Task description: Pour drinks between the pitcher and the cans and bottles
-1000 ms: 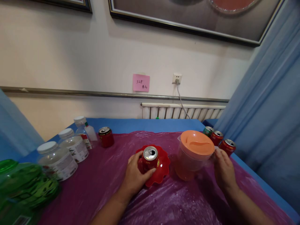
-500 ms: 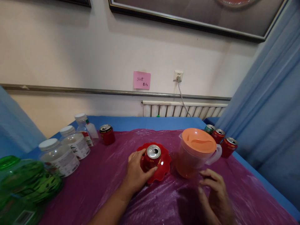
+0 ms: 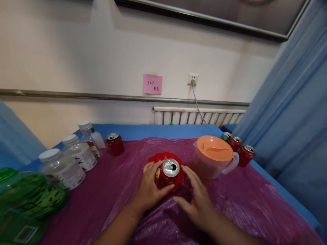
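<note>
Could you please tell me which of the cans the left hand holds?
The red can at the scalloped dish: the left hand grips only it, while one can stands near the bottles and three cans stand beyond the pitcher.

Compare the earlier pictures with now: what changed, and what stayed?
The right hand has moved from the handle of the jug leftward, beside the red can. The can shifted slightly right over the red dish. The left hand still grips the can; the jug stayed put.
</note>
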Demonstrator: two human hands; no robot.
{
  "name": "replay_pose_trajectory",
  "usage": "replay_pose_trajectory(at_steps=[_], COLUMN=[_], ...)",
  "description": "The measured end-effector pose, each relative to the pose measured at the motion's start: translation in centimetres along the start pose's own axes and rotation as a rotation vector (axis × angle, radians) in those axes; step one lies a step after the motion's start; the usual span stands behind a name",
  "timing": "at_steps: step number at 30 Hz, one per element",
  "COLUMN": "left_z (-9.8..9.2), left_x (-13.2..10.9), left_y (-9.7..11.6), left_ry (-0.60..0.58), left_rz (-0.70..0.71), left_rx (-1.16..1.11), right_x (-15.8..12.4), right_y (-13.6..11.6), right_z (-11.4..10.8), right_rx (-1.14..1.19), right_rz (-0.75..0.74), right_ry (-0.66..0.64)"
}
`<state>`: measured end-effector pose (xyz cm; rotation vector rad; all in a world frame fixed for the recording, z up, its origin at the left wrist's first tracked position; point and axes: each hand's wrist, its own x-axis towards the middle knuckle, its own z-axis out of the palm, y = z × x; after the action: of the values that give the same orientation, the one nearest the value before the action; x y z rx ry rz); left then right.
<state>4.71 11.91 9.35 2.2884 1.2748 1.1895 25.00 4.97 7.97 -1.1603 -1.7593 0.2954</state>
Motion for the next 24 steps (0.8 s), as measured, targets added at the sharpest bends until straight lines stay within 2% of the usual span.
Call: replay_pose_trajectory(at_steps=[3, 6, 11, 15, 18, 21, 24], left_z=[-0.1, -0.1, -0.2, 0.1, 0.4, 0.7, 0.7], left_x=[-0.1, 0.1, 0.3, 0.3, 0.5, 1.0, 1.4], left_y=[0.3, 0.6, 0.4, -1.0, -2.0, -2.4, -1.9], left_ry=[-0.062, -0.116, -0.190, -0.246, -0.194, -0.093, 0.006], left_rz=[-0.003, 0.063, 0.142, 0.160, 0.161, 0.141, 0.068], left_rx=[-0.056, -0.113, -0.161, -0.194, -0.178, -0.123, -0.103], right_x=[1.4, 2.3, 2.3, -0.1, -2.9, -5.3, -6.0], right_y=[-0.6, -1.5, -2.4, -2.3, -1.5, 0.7, 4.6], right_z=[1.3, 1.7, 0.6, -2.5, -5.8, -9.5, -13.4], right_rx=[0.088, 0.180, 0.264, 0.278, 0.209, 0.044, -0.102], right_rz=[0.120, 0.243, 0.300, 0.306, 0.327, 0.395, 0.507], right_ry=[-0.022, -0.011, 0.059, 0.104, 0.147, 0.284, 0.435])
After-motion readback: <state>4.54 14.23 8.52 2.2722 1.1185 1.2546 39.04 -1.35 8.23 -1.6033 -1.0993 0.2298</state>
